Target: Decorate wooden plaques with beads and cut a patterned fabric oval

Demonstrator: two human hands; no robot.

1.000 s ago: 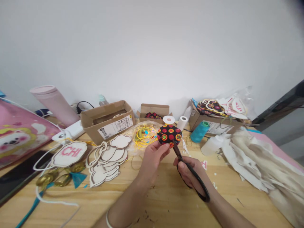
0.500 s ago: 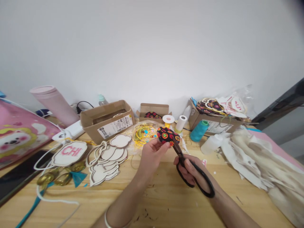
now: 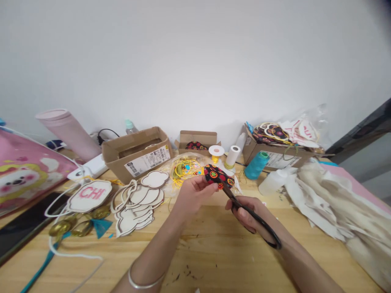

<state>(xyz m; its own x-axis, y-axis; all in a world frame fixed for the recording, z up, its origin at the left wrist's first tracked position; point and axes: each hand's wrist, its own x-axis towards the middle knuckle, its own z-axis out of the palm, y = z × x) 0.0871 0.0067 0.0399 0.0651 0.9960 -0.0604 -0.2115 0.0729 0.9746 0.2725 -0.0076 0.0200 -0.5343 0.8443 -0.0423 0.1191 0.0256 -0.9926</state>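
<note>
My left hand (image 3: 198, 191) pinches the near left edge of a black fabric piece (image 3: 217, 175) with red, orange and green flower prints, held above the table. In my right hand (image 3: 249, 211) is a pair of black-handled scissors (image 3: 262, 228), fingers through the loops. The blades reach the lower right edge of the fabric; I cannot tell whether they cut into it. Just behind the fabric lie tangled yellow cords (image 3: 180, 169) in a clear bag, and a yellow thread spool (image 3: 216, 152).
Left: white cloud-shaped pieces (image 3: 142, 203), a "CHI" plaque (image 3: 90, 195), golden bells (image 3: 82, 226) and a cardboard box (image 3: 137, 152). Right: teal thread cone (image 3: 256, 166), white bottle (image 3: 271, 181), filled box (image 3: 275, 156) and crumpled cloth (image 3: 330, 203). Dark scraps (image 3: 189, 272) dot the table (image 3: 214, 244).
The fabric and both hands have shifted slightly right. The scissors have turned, so their handle loops now appear more edge-on and closer together.
</note>
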